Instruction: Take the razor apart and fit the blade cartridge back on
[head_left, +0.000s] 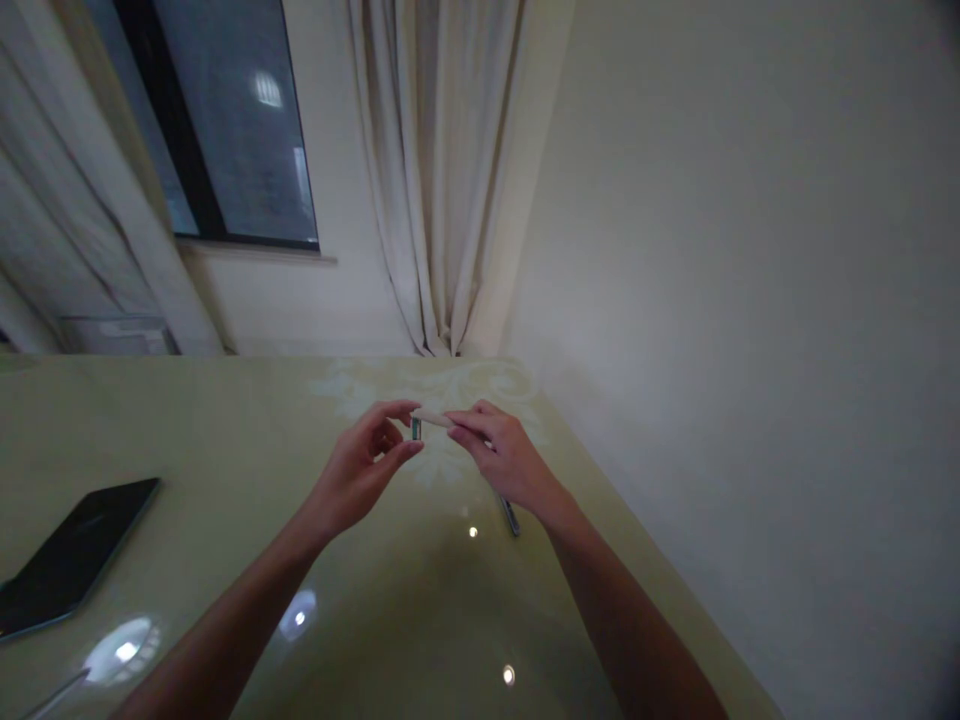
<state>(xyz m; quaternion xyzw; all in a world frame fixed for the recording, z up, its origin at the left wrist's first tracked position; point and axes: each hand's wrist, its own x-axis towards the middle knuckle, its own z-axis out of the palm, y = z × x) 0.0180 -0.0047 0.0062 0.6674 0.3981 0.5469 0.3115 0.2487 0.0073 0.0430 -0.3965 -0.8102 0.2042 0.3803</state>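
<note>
Between the thumb and index finger of my left hand (367, 460) is a small dark green block-like object (416, 429), held upright above the table. My right hand (502, 450) pinches a pale, thin strip (433, 418), whose far end reaches the top of the small green object near my left fingertips. Whether the strip is joined to that object or only touches it is too small to tell. Partly hidden below my right hand, a slim dark item (510, 516) lies on the table.
The glossy pale green table (225, 420) runs along a wall on the right. A black tablet-like device (79, 550) lies at the left. At the lower left is part of a thin pale rod (58, 694). Curtains (439, 170) and a window (232, 120) stand behind.
</note>
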